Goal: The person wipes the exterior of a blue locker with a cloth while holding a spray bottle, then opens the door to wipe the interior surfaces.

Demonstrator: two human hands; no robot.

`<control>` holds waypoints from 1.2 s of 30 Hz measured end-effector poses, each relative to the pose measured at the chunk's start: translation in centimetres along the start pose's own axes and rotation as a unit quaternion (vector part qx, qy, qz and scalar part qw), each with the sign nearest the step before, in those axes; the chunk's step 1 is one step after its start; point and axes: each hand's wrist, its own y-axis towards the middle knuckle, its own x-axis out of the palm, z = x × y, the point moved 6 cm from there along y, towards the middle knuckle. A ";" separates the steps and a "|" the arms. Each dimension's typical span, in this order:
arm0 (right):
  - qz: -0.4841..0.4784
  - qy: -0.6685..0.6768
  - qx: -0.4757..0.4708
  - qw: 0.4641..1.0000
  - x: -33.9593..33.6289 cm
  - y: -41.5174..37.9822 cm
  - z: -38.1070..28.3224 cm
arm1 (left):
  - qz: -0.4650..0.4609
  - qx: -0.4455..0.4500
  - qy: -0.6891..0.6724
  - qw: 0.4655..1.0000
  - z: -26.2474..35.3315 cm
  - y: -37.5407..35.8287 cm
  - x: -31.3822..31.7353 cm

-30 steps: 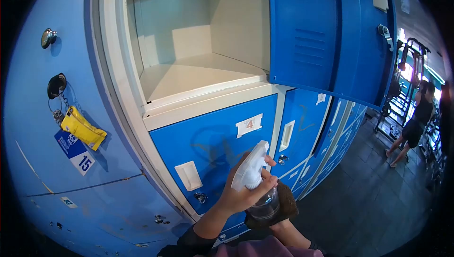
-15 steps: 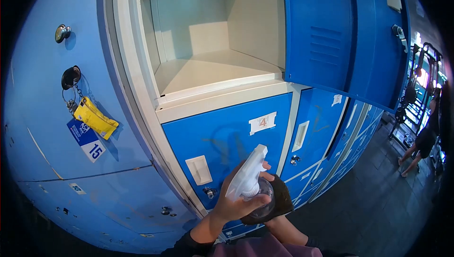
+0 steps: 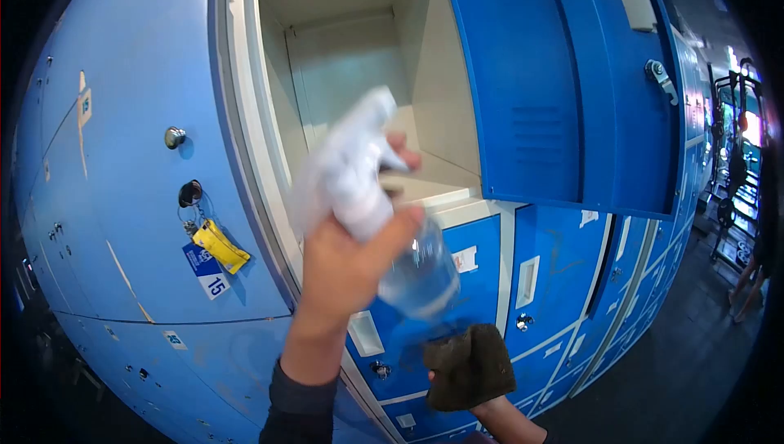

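- Behind everything we see a locker room wall; pale blue lockers [image 3: 139, 182] curve along the left.
- On them hangs a tag [image 3: 214, 283] reading "15", beside a yellow packet [image 3: 220, 248]; we find no legible brand.
- Our left hand [image 3: 336, 268] has its grip closed round the neck of a spray bottle [image 3: 423, 276], blurred, raised before the open compartment [image 3: 347, 60]; we cannot tell whether its surfaces are wet.
- Our right hand [image 3: 508, 423] grips a brown cloth [image 3: 469, 368], below and outside the compartment; its fingers are mostly hidden.
- The bright blue door [image 3: 523, 60] stands open.
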 end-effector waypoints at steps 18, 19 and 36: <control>-0.043 -0.089 0.007 0.995 -5.6 -1.6 -0.6 | 0.113 0.087 0.011 0.990 -1.2 14.6 0.7; -0.039 -0.092 0.013 0.995 -5.9 -1.9 -1.1 | 0.126 0.084 0.001 0.988 -1.0 14.5 0.4; 0.178 -0.208 -0.775 0.569 -5.0 1.2 -27.4 | 0.112 -0.136 0.010 0.984 2.1 -6.0 -6.0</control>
